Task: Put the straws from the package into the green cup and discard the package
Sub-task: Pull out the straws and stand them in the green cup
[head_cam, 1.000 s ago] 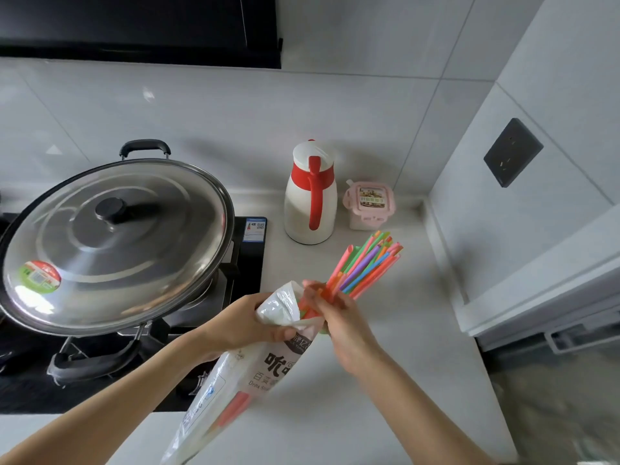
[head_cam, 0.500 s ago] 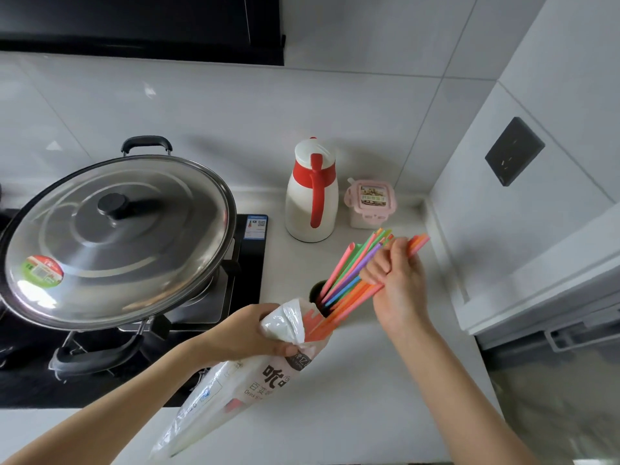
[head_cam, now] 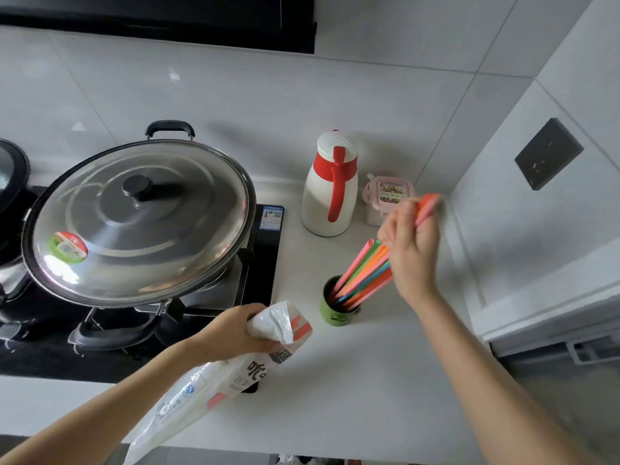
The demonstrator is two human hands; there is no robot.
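Note:
The green cup point(head_cam: 330, 313) stands on the white counter right of the stove. A bundle of coloured straws point(head_cam: 360, 275) leans in it, lower ends inside the cup, upper ends slanting up to the right. My right hand point(head_cam: 411, 250) is closed around the upper part of the bundle, with a pink-orange straw tip sticking out above the fingers. My left hand point(head_cam: 235, 328) grips the crumpled mouth of the white plastic package point(head_cam: 208, 384), which hangs down toward the counter's front edge, left of the cup. Whether straws are left inside it I cannot tell.
A large lidded steel wok point(head_cam: 141, 223) sits on the black stove point(head_cam: 258, 260) at left. A white and red thermos jug point(head_cam: 330, 189) and a small pink lidded box point(head_cam: 389, 199) stand behind the cup. A wall with a dark socket point(head_cam: 548, 154) closes the right side.
My right hand pulled the straw bundle fully out of the package, slid up the bundle and set its lower ends into the green cup. The left hand kept hold of the package.

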